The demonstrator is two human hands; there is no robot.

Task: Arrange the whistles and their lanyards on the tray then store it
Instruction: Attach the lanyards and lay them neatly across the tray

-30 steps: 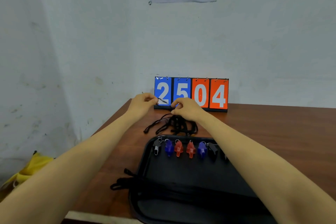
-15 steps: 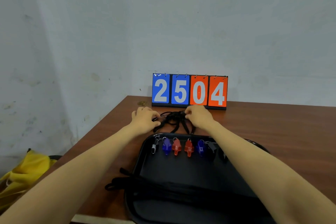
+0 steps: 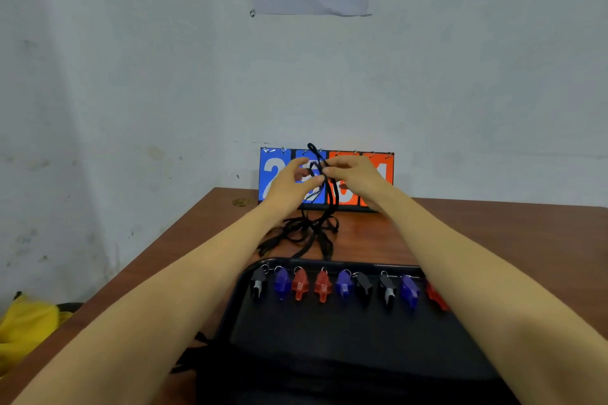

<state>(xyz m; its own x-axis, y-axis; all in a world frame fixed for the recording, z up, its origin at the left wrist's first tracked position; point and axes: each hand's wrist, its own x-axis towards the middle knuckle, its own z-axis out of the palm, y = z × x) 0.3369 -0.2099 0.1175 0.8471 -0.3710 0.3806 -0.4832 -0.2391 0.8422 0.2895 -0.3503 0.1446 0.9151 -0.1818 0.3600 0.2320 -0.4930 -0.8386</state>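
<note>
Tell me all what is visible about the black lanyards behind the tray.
The black lanyards are thin, flat cords that look woven, heaped in a loose tangle on the brown table, between the tray and the scoreboard. Some strands are lifted upright, pinched by the left hand and right hand, with a loop sticking up above the fingers. No whistle appears attached to them.

Black, blue and red whistles (image 3: 322,288) line the black tray (image 3: 329,339); tangled black lanyards (image 3: 306,230) lie beyond.
</note>
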